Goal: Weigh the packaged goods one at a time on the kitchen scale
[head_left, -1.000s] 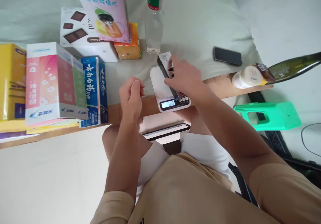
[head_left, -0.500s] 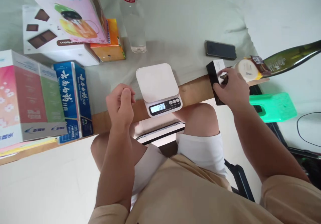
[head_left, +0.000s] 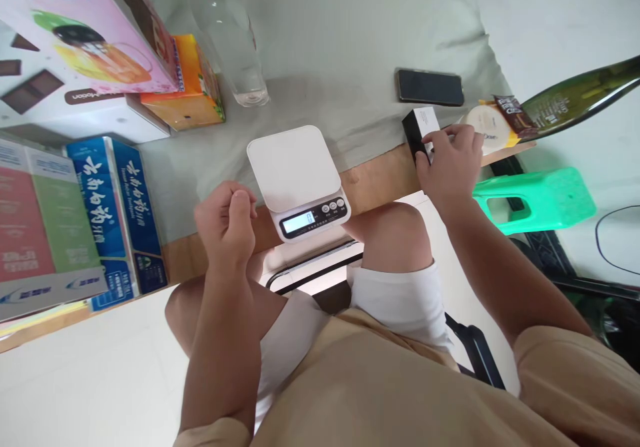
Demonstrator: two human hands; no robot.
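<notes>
Small black box (head_left: pixel 419 132) with a white top face, that's the piece in hand: slim, rectangular, dark sides, some tiny print on the white panel too small to read. It sits at the right end of the table (head_left: pixel 380 179), right at the wooden front edge where the pale green cloth (head_left: pixel 350 53) ends. Whether it rests on the table or is held just above it, I can't tell.

Right hand (head_left: pixel 450 163) is on it, fingers curled over the near end of the box, thumb side tucked against the dark wall. A closed grasp, the hand covering the box's nearer half. Just beyond sits a black phone (head_left: pixel 430 87) lying flat on the cloth, and just beside the hand a round white jar (head_left: pixel 487 133) with a brown wrapper against it. A green glass bottle (head_left: pixel 580 99) lies on its side past that.

Left hand (head_left: pixel 227 223) hovers in front of the table edge, curled into a loose fist, thumb laid across the fingers. Nothing visible inside it, and it touches nothing.

Between the two hands: a white kitchen scale (head_left: pixel 297 173), platform bare, display lit, digits too faint to read. Off to the left, a blue carton (head_left: pixel 117 213) stands beside taller coloured cartons, with an orange box (head_left: pixel 187 90) and a clear plastic bottle (head_left: pixel 230 47) behind.
</notes>
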